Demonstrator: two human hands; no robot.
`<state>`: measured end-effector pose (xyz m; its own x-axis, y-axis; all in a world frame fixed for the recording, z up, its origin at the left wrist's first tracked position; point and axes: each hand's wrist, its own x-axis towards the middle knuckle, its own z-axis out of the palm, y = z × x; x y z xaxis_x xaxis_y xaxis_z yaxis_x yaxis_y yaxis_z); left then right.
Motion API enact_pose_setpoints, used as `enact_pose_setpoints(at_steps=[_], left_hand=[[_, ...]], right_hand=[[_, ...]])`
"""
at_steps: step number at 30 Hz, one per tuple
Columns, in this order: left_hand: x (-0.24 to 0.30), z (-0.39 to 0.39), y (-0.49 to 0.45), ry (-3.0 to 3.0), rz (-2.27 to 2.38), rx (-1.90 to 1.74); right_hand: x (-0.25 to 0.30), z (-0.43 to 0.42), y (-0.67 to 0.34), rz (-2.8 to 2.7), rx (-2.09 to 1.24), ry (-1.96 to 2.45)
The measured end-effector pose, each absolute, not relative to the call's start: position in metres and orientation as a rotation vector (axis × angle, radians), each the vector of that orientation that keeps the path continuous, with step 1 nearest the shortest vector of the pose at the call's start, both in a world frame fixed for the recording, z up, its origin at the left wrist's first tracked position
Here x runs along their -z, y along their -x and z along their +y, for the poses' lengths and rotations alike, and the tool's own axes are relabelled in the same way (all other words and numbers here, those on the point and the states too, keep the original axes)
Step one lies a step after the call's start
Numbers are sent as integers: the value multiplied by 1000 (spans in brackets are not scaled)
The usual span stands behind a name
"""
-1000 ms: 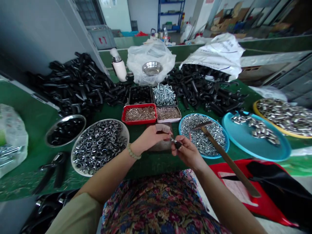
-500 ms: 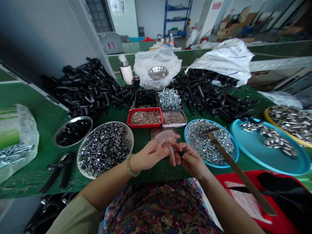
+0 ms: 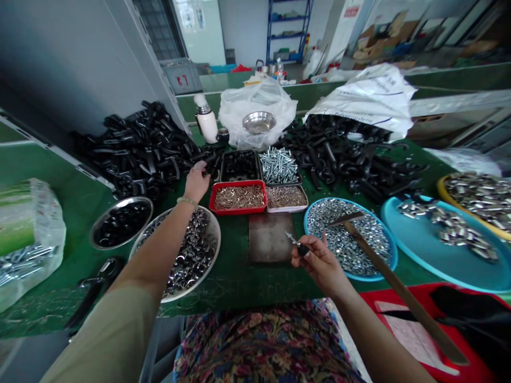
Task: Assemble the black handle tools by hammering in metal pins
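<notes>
My left hand reaches far forward over the green table, its fingers curled on a black plastic part at the near edge of the left heap of black parts. My right hand stays close to my body, pinching a small screw with a black piece on it, its tip pointing up and left. In front of that hand lies a dark metal plate. Just beyond my left hand stand a red tray of small pins and a black tray.
A big bowl of shiny rings lies under my left forearm, a steel bowl of black pieces to its left. A hammer rests on the blue dish of nuts. Trays of screws, another black heap, teal plate.
My left hand left the right hand and stretched forward to the black heap. The right hand kept the screw piece and stayed near my body. The camera tilted slightly.
</notes>
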<state>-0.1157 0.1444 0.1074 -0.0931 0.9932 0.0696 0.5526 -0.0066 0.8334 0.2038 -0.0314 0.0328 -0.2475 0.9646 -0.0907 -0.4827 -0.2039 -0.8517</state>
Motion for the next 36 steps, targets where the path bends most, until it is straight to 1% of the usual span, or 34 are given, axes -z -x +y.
enact_pose_setpoints(at_steps=[3, 7, 9, 12, 13, 14, 17, 19, 24, 26, 30, 36], left_hand=[[-95, 182, 140, -1685, 1826, -901], [-79, 200, 152, -1784, 1860, -876], [-79, 206, 159, -1792, 1808, -1092], [-91, 203, 164, -1539, 1435, -1657], [-98, 196, 162, -1409, 1283, -1743], [-105, 184, 157, -1306, 1160, -1739], [-122, 132, 124, -1178, 941, -1573], [-123, 91, 95, -1134, 847, -1462], [-100, 10, 42, -896, 724, -754], [-92, -4, 37, -759, 721, -622], [-84, -11, 39, -591, 787, -671], [-81, -16, 27, -705, 927, -782]], right_hand=[[-38, -32, -204, -854, -1658, 781], [-42, -32, -204, -832, -1620, 751], [-43, -31, -204, -822, -1605, 745], [-44, -31, -201, -820, -1602, 744], [-44, -30, -199, -829, -1607, 741], [-44, -31, -197, -844, -1612, 736], [-46, -32, -190, -913, -1616, 728], [-47, -34, -187, -966, -1608, 733], [-48, -43, -186, -1158, -1519, 836], [-48, -49, -187, -1283, -1451, 912], [-49, -58, -189, -1516, -1313, 1015], [-51, -60, -189, -1681, -1165, 1078]])
